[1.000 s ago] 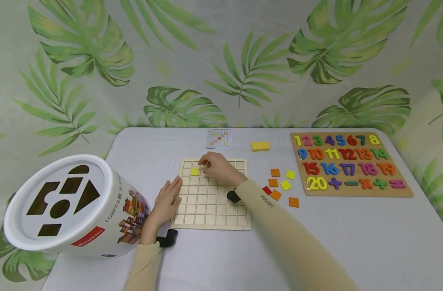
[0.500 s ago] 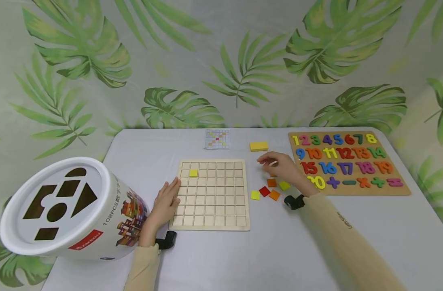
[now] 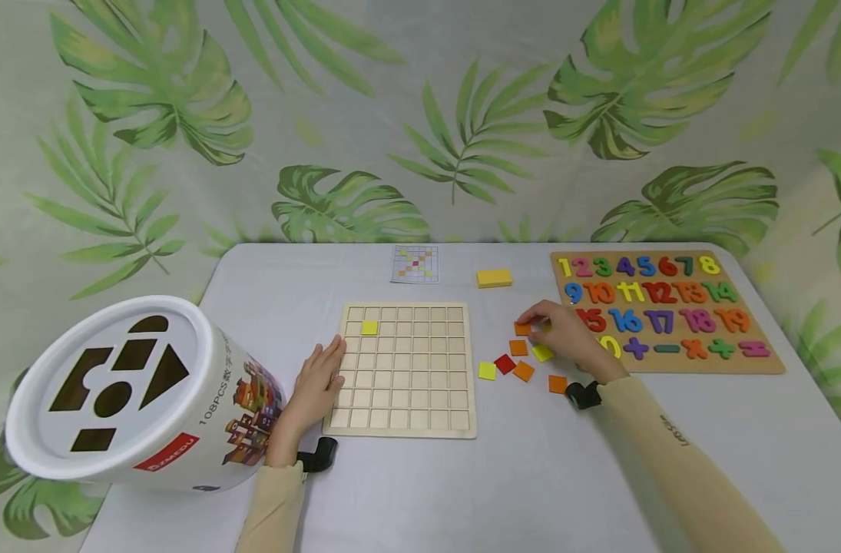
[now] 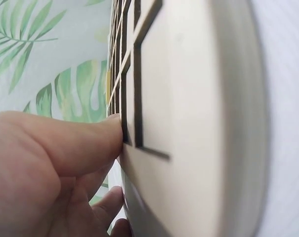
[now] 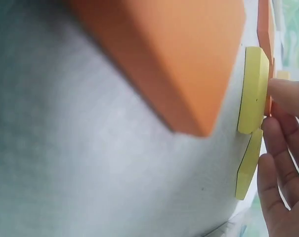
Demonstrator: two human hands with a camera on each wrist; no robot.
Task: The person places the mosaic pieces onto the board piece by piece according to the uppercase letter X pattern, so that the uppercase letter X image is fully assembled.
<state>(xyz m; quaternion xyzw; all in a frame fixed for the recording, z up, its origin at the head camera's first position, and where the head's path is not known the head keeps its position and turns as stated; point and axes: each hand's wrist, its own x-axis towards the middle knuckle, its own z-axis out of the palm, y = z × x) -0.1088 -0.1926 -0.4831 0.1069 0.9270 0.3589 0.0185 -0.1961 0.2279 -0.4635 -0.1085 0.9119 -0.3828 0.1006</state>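
Observation:
A light wooden grid board (image 3: 402, 434) lies mid-table, with one yellow square tile (image 3: 369, 328) in its upper left part. My left hand (image 3: 318, 380) rests along the board's left edge, fingers extended. The left wrist view shows the thumb (image 4: 85, 143) touching the board's border. Right of the board, my right hand (image 3: 561, 334) pinches an orange tile (image 3: 522, 329) that lies on the table. Index finger and thumb are at its edges. In the right wrist view, two yellow tiles (image 5: 254, 91) lie close by the fingers, and a large orange tile (image 5: 189, 64) looms in front.
Loose tiles surround the right hand: a red tile (image 3: 504, 363), a yellow tile (image 3: 487, 371) and several orange ones. A pattern card (image 3: 415, 264) and a yellow block (image 3: 494, 278) lie behind the board. A number board (image 3: 676, 361) occupies the right, a white bucket (image 3: 206, 430) the left.
My right hand has moved right from over the board, beside the yellow tile there, to the loose tiles, then down to an orange one. My left hand has stayed at the board's edge.

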